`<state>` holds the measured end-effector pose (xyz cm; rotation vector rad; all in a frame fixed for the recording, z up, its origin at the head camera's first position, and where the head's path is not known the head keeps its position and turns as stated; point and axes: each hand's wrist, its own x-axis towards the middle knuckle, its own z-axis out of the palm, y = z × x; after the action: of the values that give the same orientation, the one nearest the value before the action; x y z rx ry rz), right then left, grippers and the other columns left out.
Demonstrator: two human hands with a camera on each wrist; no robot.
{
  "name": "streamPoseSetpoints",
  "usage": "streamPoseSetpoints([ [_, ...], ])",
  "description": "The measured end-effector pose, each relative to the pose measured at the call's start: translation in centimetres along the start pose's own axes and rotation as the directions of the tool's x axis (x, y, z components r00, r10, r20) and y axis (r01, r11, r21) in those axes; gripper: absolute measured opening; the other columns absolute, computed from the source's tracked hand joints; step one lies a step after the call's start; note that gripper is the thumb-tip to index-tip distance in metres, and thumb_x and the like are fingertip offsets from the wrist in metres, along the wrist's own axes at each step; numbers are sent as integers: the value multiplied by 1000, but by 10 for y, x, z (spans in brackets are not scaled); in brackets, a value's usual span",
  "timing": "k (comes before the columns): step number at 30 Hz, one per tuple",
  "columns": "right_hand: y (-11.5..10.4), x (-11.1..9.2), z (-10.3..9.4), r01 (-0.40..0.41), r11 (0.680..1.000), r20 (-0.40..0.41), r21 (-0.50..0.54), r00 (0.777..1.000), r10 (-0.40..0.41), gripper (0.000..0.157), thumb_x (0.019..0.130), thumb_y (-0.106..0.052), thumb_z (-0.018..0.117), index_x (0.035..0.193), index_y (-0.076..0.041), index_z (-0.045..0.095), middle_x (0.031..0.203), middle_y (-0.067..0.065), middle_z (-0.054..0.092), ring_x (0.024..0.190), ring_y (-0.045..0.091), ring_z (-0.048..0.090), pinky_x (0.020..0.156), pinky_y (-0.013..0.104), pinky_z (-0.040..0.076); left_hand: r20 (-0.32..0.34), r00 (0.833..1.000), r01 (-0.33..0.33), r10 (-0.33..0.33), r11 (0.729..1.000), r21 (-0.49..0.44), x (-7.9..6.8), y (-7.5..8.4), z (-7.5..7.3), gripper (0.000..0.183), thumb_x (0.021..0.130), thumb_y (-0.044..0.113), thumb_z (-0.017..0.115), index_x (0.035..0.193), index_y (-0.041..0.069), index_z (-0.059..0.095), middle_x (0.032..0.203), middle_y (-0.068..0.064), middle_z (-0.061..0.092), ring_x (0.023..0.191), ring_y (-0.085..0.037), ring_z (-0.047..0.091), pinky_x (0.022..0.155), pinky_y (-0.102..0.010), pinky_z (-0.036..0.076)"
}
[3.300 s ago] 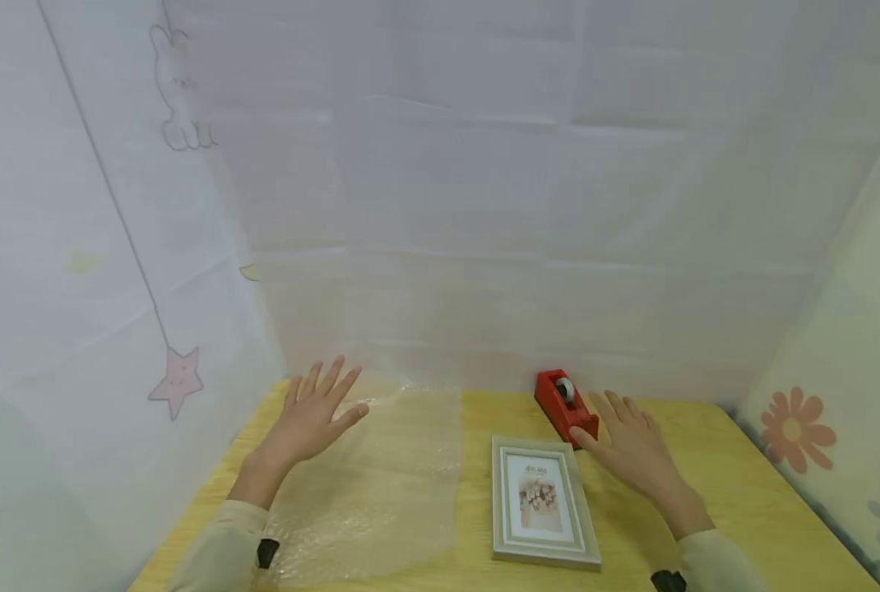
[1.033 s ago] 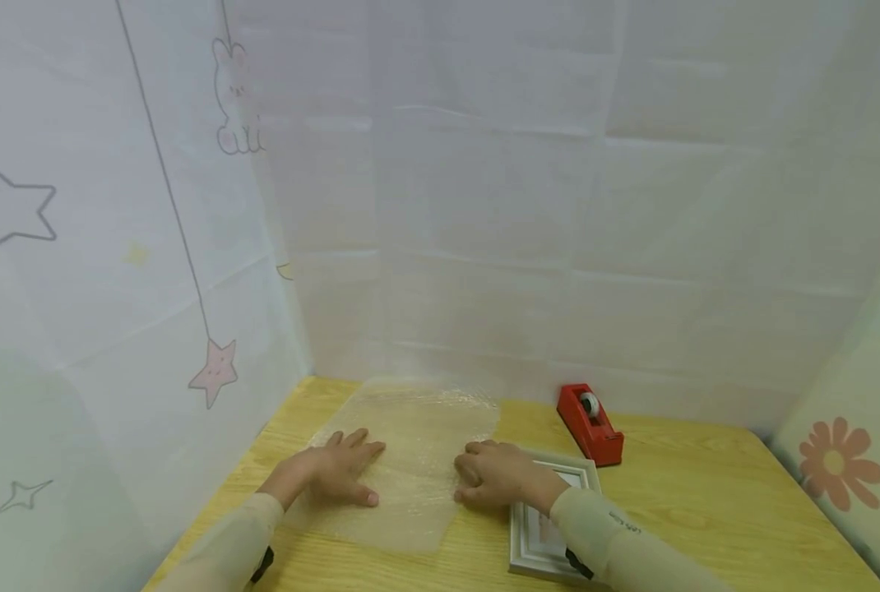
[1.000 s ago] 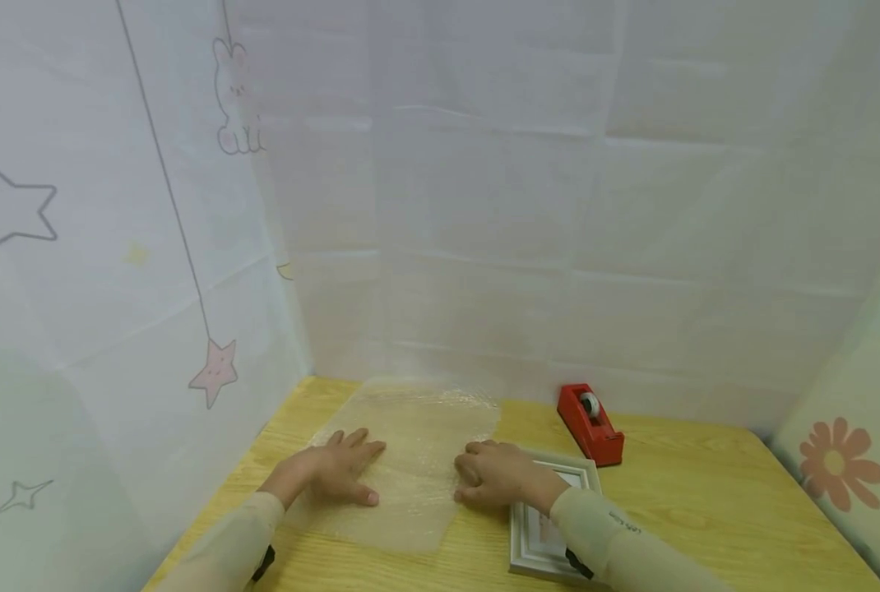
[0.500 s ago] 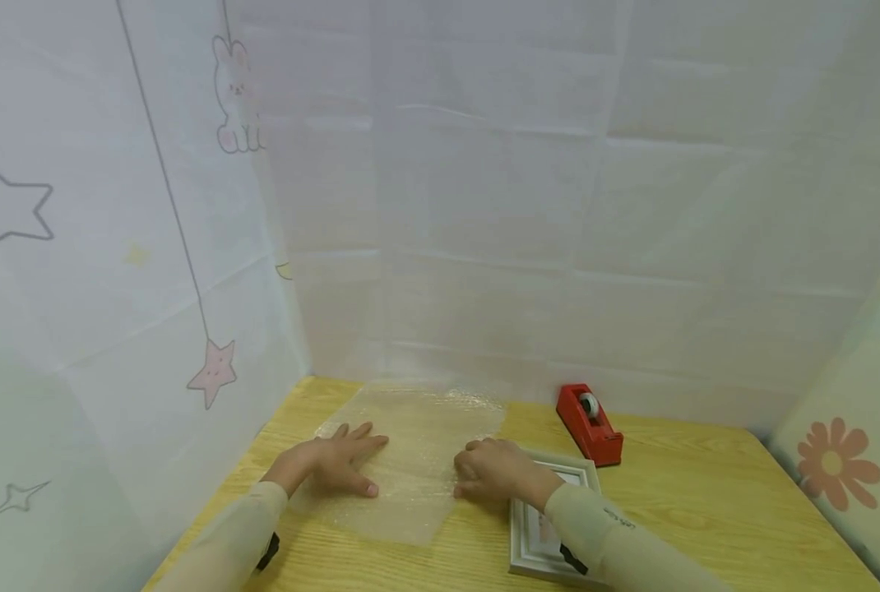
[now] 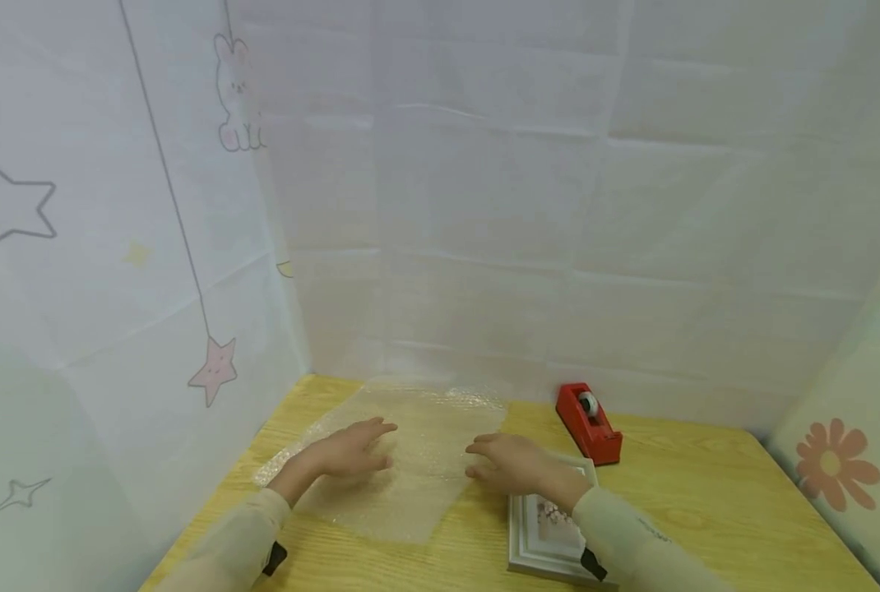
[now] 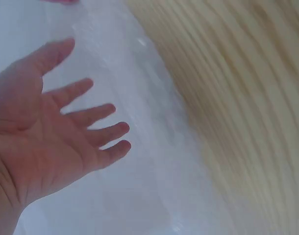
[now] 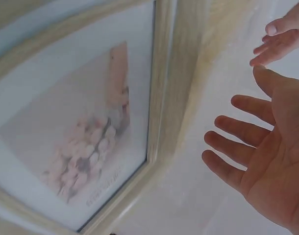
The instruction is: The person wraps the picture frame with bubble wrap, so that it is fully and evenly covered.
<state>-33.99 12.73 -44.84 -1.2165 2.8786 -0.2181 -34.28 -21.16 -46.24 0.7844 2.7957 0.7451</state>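
A clear sheet of bubble wrap (image 5: pixel 418 501) lies on the table, its left corner curling up a little. My left hand (image 5: pixel 347 452) hovers over its left part with fingers spread; the left wrist view shows the bare palm (image 6: pixel 46 142). Over the right edge of the sheet, my right hand (image 5: pixel 510 462) has its fingers extended and holds nothing, as the right wrist view of that hand (image 7: pixel 267 152) confirms. Beneath the right forearm lies a pale picture frame (image 5: pixel 525 543) with a flower print, partly hidden by the sleeve and hand.
A red tape dispenser (image 5: pixel 590 423) with a roll of tape stands behind the picture frame. The yellow wooden table (image 5: pixel 721 510) meets a fabric-covered wall (image 5: pixel 484 205) at the back, with another hanging at each side.
Both hands earlier came down onto the bubble wrap and shifted it. Since half a second ago they have lifted off and their fingers have straightened; the sheet's left corner has sprung outward.
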Motion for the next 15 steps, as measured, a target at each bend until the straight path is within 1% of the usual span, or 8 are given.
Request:
streamPoseSetpoints([
  [3, 7, -17, -9, -57, 998, -3, 40, 998, 57, 52, 105, -45, 56, 141, -7, 61, 142, 13, 58, 130, 32, 54, 105, 50, 44, -111, 994, -27, 20, 997, -66, 4, 19, 4, 54, 103, 29, 62, 150, 6, 48, 153, -21, 43, 142, -43, 36, 110, -61, 31],
  [5, 10, -31, -15, -84, 994, -23, 63, 996, 86, 59, 104, -51, 53, 144, -7, 57, 144, 12, 57, 132, 32, 53, 105, 51, 43, -159, 987, -46, 29, 993, -108, 5, 35, 7, 50, 104, 27, 61, 148, 6, 51, 149, -17, 49, 135, -42, 44, 106, -59, 38],
  [7, 13, -45, -20, -110, 990, -50, 87, 992, 115, 64, 103, -54, 53, 147, -7, 54, 145, 11, 56, 132, 32, 52, 105, 51, 44, -191, 981, -71, 44, 988, -137, 5, 51, 12, 46, 105, 28, 60, 146, 8, 54, 145, -13, 53, 128, -38, 52, 100, -56, 45],
  [9, 16, -60, -24, -141, 983, -82, 113, 985, 151, 64, 103, -53, 55, 148, -8, 52, 145, 10, 55, 131, 32, 53, 102, 53, 45, -206, 977, -99, 64, 981, -165, 4, 67, 16, 44, 105, 29, 60, 144, 10, 55, 142, -11, 56, 120, -35, 57, 92, -51, 50],
  [11, 19, -74, -25, -186, 974, -112, 126, 973, 201, 61, 102, -48, 60, 149, -11, 51, 145, 10, 55, 130, 32, 54, 99, 54, 48, -210, 974, -126, 85, 974, -190, 4, 83, 20, 42, 105, 29, 60, 143, 11, 56, 141, -9, 57, 115, -31, 59, 88, -47, 52],
  [13, 25, -87, -24, -238, 961, -146, 140, 955, 257, 61, 101, -45, 63, 150, -12, 50, 145, 10, 56, 129, 33, 55, 97, 56, 49, -209, 971, -155, 112, 967, -203, 6, 98, 26, 41, 105, 27, 60, 142, 10, 56, 138, -9, 58, 113, -30, 59, 87, -45, 52],
  [15, 31, -101, -23, -288, 946, -178, 150, 933, 313, 62, 100, -43, 65, 151, -11, 50, 145, 12, 56, 128, 35, 56, 95, 57, 49, -203, 971, -166, 123, 963, -213, 11, 111, 32, 39, 105, 25, 60, 141, 10, 56, 136, -8, 59, 112, -30, 60, 86, -44, 52],
])
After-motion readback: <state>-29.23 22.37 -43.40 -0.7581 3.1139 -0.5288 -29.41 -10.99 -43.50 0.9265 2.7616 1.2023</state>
